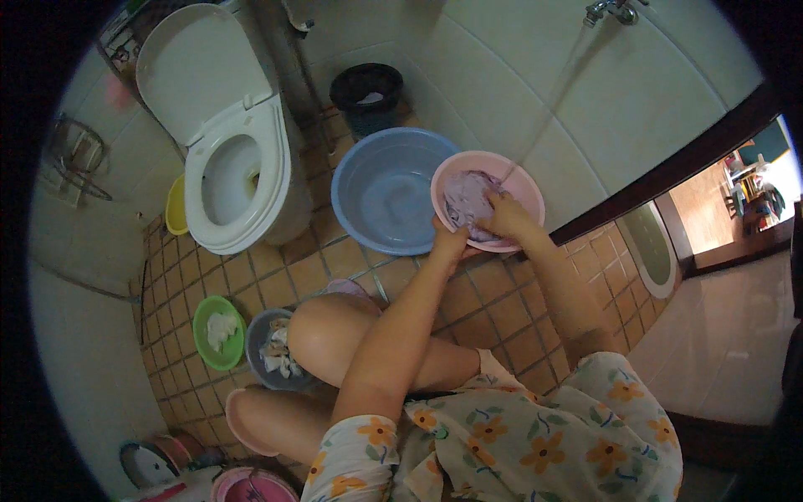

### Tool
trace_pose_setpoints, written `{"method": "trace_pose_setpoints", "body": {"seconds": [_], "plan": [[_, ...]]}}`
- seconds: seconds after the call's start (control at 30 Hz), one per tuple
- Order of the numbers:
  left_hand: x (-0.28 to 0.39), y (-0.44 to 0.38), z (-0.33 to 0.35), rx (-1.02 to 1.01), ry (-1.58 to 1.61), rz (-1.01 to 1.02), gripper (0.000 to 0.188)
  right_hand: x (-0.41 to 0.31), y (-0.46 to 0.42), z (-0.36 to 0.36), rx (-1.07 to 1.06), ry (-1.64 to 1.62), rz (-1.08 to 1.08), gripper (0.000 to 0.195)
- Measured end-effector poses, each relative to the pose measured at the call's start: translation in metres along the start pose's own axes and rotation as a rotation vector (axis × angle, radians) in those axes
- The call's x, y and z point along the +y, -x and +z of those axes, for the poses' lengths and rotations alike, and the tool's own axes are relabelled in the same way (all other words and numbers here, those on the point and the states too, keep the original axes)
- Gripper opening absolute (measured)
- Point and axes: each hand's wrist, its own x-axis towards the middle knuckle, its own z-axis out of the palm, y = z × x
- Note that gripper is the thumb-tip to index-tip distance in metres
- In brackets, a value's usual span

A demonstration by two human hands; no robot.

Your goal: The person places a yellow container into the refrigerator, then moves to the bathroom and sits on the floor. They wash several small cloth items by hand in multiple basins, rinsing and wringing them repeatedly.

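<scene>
Under the stream from a wall faucet (605, 11), a pink plastic basin (530, 188) holds a wet, pale purple cloth (465, 194). My left hand (450, 238) grips the basin's near-left rim, with the fingers partly hidden beneath it. My right hand (507, 216) is inside the basin, its fingers spread and pressing against the cloth's right side; whether they pinch the fabric cannot be told. The pink basin overlaps the right edge of a larger blue basin (392, 207), which has some water in it.
A toilet (276, 182) with its lid up stands at left, a black-lined bin (367, 94) behind the blue basin. A green basin (199, 332) with white cloth and a grey basin (254, 351) with cloths sit beside my knee. A dark door frame (659, 169) crosses the right.
</scene>
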Motion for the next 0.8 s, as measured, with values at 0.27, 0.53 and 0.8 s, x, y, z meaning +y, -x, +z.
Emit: {"method": "trace_pose_setpoints", "body": {"seconds": [0.27,0.53,0.8], "plan": [[0.003,0.003,0.009,0.020,0.067,0.026,0.066,0.039,-0.040,0.010,-0.011,-0.633,0.186,0.039],[-0.003,-0.013,-0.004,0.033,0.136,0.054,0.071,0.003,-0.019,-0.028,0.124,0.003,0.085,0.045],[0.004,-0.003,0.017,-0.025,0.088,0.052,0.063,0.052,-0.039,0.008,-0.118,-0.306,0.219,0.048]]}}
